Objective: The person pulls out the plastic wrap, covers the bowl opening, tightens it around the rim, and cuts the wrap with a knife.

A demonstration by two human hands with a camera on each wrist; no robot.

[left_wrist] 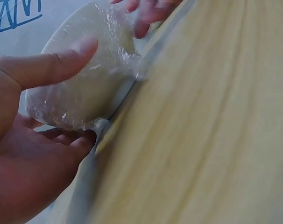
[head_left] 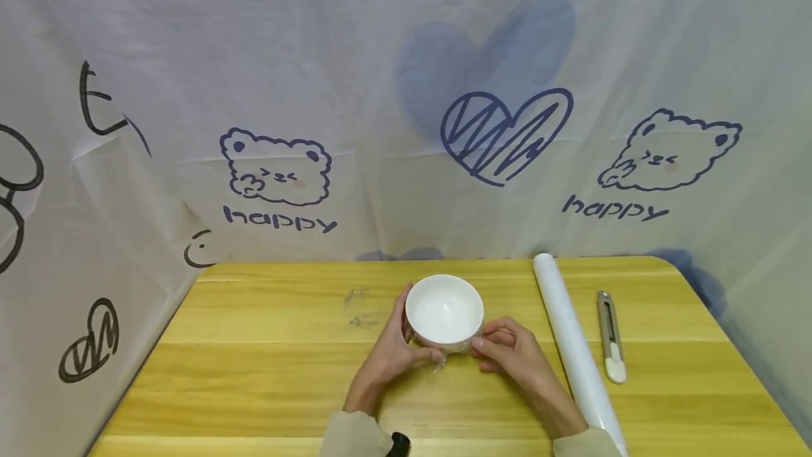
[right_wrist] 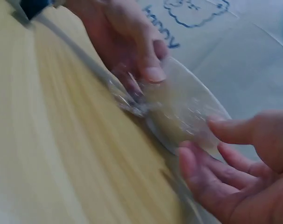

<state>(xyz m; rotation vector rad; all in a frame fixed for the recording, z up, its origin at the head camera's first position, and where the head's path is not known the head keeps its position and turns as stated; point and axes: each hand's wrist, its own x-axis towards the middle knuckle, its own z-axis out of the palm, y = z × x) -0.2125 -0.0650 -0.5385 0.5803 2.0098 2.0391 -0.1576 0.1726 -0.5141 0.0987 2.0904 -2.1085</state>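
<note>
A white bowl stands upright on the wooden table, with clear plastic wrap clinging to its outer wall. Crumpled wrap bunches near the foot of the bowl, seen in the right wrist view. On the left side, the left hand grips the bowl, its thumb along the near wall and its fingers round the far side. The right hand holds the bowl's lower right side with thumb and bent fingers against the wrapped wall. Whether film covers the mouth is hard to tell.
Right of the hands lies a long white roll, running front to back. Beyond it is a grey and white utility knife. A printed cloth hangs behind the wooden table. Faint dark marks show left of the bowl.
</note>
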